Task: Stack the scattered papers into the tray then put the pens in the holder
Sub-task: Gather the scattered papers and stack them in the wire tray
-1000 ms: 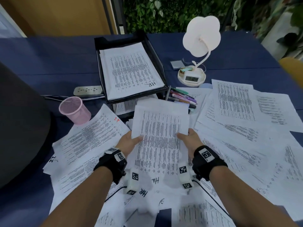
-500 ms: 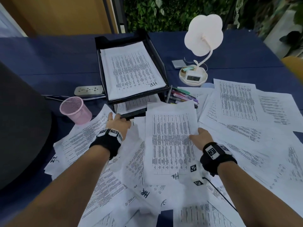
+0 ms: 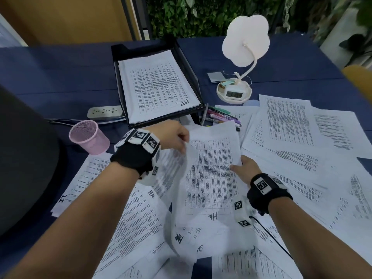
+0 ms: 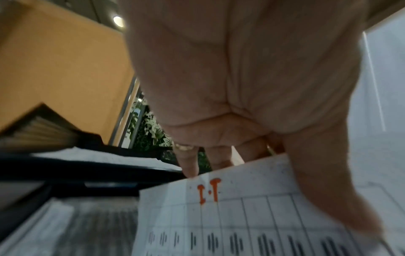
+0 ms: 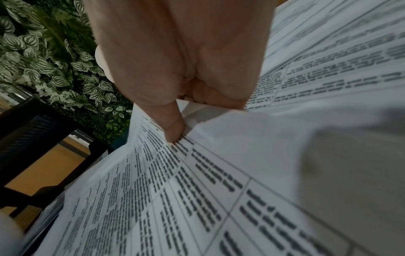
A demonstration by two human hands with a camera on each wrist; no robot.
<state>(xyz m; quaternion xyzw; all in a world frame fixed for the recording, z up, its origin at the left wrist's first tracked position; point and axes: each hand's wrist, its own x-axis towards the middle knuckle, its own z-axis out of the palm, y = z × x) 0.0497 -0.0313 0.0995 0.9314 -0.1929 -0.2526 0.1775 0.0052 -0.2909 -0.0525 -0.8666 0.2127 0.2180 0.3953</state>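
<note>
Nearest the camera, loose white printed sheets lie overlapping across the dark blue tablecloth. Above them, the right hand pinches the right edge of a lifted bundle of white printed pages marked "HR", thumb on top and fingers curled beneath. The left hand grips a separate white sheet lettered "I.T" in red, thumb pressed on its face and fingers behind its top edge; motion blur leaves it unclear whether this sheet touches the bundle. To the left stands a pink mesh pen holder. Just past the hands, a cluster of coloured marker pens lies on the papers beside the black mesh paper tray, which holds a stack of printed pages topped "HR". A white power strip lies left of the tray; a white flower-shaped desk lamp with a clock base stands to its right.
</note>
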